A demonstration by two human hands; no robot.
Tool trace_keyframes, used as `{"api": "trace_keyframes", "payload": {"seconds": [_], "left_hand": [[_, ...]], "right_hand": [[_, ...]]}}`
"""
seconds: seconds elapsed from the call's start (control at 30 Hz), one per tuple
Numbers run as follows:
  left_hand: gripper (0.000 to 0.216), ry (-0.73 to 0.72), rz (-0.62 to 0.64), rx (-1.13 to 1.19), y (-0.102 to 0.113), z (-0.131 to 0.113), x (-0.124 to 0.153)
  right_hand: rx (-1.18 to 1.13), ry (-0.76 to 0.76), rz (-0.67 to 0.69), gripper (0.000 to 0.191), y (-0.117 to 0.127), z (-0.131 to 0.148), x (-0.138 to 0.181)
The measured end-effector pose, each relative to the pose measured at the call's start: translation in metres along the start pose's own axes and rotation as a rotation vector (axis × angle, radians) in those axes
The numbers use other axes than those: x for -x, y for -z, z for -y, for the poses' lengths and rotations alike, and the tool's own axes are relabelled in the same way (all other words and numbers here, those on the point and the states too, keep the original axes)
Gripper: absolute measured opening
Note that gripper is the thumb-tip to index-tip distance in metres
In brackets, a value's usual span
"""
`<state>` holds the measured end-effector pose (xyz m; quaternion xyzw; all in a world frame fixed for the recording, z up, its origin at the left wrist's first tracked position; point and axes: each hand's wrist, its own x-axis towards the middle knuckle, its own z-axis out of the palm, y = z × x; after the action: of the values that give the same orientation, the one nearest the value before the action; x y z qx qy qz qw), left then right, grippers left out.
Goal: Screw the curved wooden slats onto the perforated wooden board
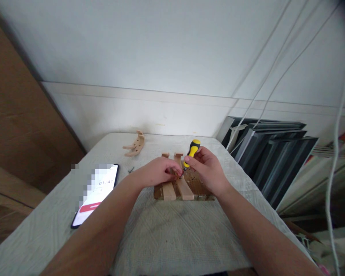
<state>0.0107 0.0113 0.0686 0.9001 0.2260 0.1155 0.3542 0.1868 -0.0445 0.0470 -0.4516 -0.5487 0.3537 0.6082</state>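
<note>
A brown wooden board (196,184) lies on the cloth-covered table (172,230) with two pale wooden pegs (176,184) lying across it. My right hand (208,170) grips a short yellow-and-black screwdriver (191,151), its tip pointing down at the board between the pegs. My left hand (158,172) rests on the pegs with its fingertips pinched together right at the screwdriver's tip; whatever it pinches is too small to make out.
A phone (96,193) with a lit timer screen lies at the left of the table. More pale wooden pegs (135,145) sit at the far edge. Dark framed panels (273,153) lean against the wall at the right, with white cables (330,180) hanging down.
</note>
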Motion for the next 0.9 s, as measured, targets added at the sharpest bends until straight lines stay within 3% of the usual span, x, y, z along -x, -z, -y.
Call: {"api": "trace_keyframes", "payload": {"seconds": [0.13, 0.47, 0.73, 0.9], "left_hand": [[0.008, -0.054, -0.004, -0.029, -0.003, -0.001, -0.002], [0.011, -0.008, -0.058, -0.173, -0.010, -0.001, -0.008], [0.010, 0.019, -0.072, -0.183, -0.007, 0.001, -0.007], [0.013, 0.025, -0.054, -0.182, -0.006, 0.001, -0.008]], "right_hand": [[-0.031, -0.006, -0.014, 0.031, 0.000, 0.002, 0.001], [-0.003, 0.044, -0.019, 0.030, -0.001, 0.002, 0.003], [0.093, 0.094, 0.058, 0.022, 0.001, 0.007, 0.005], [0.052, 0.046, 0.096, 0.020, 0.000, 0.014, 0.006]]}}
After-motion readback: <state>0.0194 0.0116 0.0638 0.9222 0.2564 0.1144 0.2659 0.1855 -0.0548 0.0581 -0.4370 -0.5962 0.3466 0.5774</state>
